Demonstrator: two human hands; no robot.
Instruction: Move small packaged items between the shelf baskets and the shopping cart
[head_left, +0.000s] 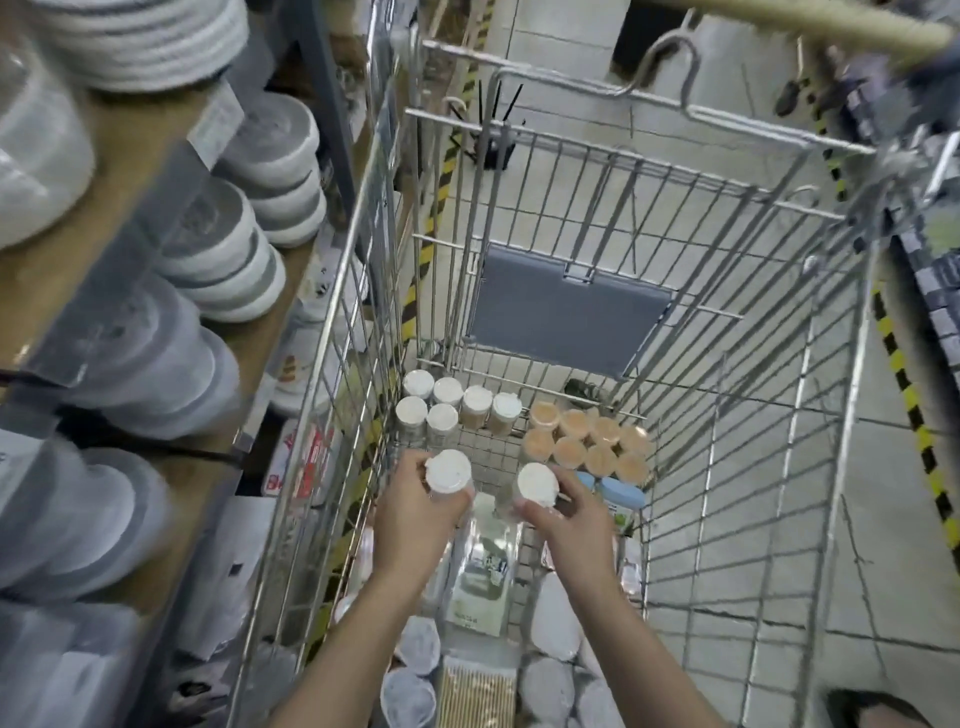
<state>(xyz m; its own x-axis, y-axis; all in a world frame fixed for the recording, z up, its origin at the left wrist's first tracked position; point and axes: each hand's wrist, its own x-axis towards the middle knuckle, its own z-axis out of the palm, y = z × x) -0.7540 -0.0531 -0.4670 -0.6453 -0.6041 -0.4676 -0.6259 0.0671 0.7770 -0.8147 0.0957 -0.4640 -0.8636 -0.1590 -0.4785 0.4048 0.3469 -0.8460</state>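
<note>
Both of my hands reach down into the wire shopping cart (737, 395). My left hand (415, 514) grips a small clear jar with a white lid (449, 471), held upright. My right hand (569, 519) grips a second white-lidded jar (537, 484) beside it. Ahead of them, several more white-lidded jars (457, 408) stand in two rows on the cart floor at the far left corner. Several orange-lidded jars (587, 441) stand in a cluster to their right.
Two blue-lidded containers (621, 492) sit right of my right hand. A flat clear packet (480, 577), a pack of sticks (478, 693) and white bagged items (556, 613) lie in the cart's near end. Shelves with stacked round containers (218, 249) run along the left. Tiled floor lies to the right.
</note>
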